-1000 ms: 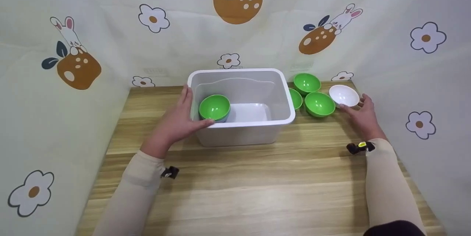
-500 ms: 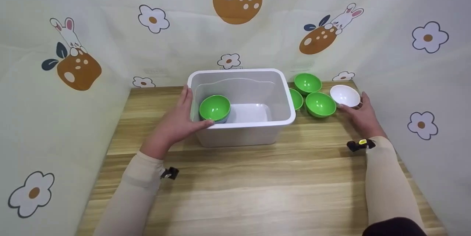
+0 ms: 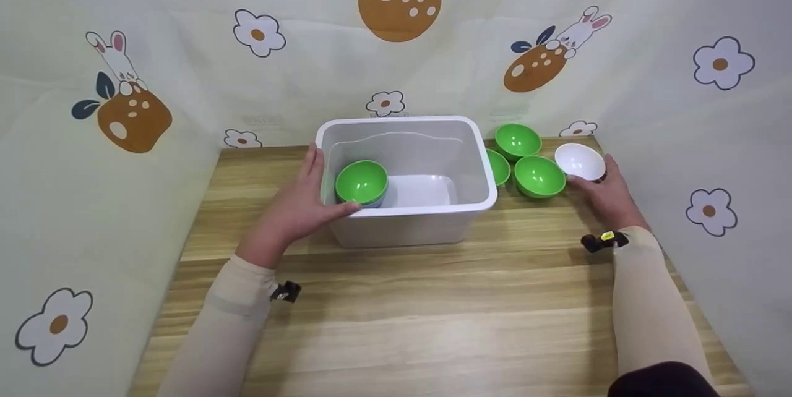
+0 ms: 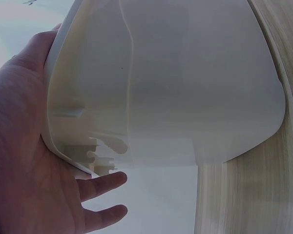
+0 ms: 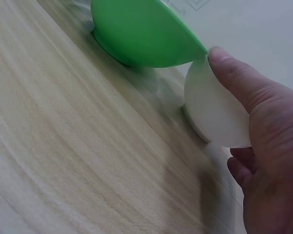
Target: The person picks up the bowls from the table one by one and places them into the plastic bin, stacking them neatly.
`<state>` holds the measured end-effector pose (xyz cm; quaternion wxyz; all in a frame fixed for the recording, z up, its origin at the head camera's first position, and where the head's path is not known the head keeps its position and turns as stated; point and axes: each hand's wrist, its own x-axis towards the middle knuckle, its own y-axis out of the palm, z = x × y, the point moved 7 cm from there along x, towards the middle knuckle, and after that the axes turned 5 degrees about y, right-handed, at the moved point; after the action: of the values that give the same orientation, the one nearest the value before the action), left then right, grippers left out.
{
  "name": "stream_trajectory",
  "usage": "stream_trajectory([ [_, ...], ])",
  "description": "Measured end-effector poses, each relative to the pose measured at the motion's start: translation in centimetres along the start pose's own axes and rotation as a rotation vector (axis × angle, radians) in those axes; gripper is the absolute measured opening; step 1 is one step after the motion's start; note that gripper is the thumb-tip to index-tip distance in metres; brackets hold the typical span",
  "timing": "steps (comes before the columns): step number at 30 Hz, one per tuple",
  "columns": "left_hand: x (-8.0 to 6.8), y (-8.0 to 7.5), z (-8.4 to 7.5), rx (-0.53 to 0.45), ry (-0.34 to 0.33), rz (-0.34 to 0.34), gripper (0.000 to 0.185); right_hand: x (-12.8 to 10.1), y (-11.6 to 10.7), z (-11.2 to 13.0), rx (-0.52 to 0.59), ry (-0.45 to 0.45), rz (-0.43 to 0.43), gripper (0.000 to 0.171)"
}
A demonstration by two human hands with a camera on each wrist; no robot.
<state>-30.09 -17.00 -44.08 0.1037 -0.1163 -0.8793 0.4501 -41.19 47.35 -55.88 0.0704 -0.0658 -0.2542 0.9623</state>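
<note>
A white plastic bin (image 3: pixel 408 228) stands on the wooden table. My left hand (image 3: pixel 296 204) rests on its near left corner, the thumb along the front rim and the straight fingers against the left side. Inside the bin, a green bowl (image 3: pixel 362 182) sits on top of something pale, mostly hidden. At the far right, my right hand (image 3: pixel 609 195) holds a white bowl (image 3: pixel 580 161) by its sides between thumb and fingers. In the right wrist view, the thumb tip lies at the rim of this white bowl (image 5: pixel 212 105), where a green bowl (image 5: pixel 146 34) touches it.
Between the bin and the white bowl stand a rear green bowl (image 3: pixel 517 140), a front green bowl (image 3: pixel 539 176) and a third green bowl (image 3: pixel 499 168) partly hidden by the bin. A patterned cloth (image 3: pixel 297 75) encloses the table (image 3: pixel 421 304) at the back and sides.
My right hand's fingers have drawn slightly closer around the white bowl, and the right wrist has shifted a little. The left hand, the bin and the bowls stay in place.
</note>
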Motion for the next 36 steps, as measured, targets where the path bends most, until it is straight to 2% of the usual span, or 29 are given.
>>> stream_trajectory([
  [7, 0.2, 0.2, 0.1, -0.009, 0.006, -0.001, 0.136, 0.1, -0.2, 0.0, 0.056, -0.072, -0.053, 0.096],
  [14, 0.2, 0.3, 0.2, -0.005, 0.005, 0.005, 0.14, -0.5, -0.3, -0.2, 0.088, 0.002, -0.107, 0.106],
  [19, 0.1, 0.2, 0.0, -0.006, 0.004, 0.007, 0.141, -0.7, -0.5, -0.4, 0.116, 0.009, -0.156, 0.103],
  [28, 0.1, 0.1, 0.0, -0.01, 0.004, 0.002, 0.137, -1.1, -0.7, 0.4, 0.147, -0.018, -0.162, 0.1],
  [33, 0.1, 0.1, 0.1, -0.008, 0.004, 0.002, 0.139, -1.9, -0.8, 2.5, 0.167, -0.081, -0.149, 0.094],
  [36, 0.1, 0.1, 0.1, 0.0, 0.003, 0.009, 0.139, -2.3, -1.0, 3.9, 0.141, -0.124, -0.143, 0.093],
])
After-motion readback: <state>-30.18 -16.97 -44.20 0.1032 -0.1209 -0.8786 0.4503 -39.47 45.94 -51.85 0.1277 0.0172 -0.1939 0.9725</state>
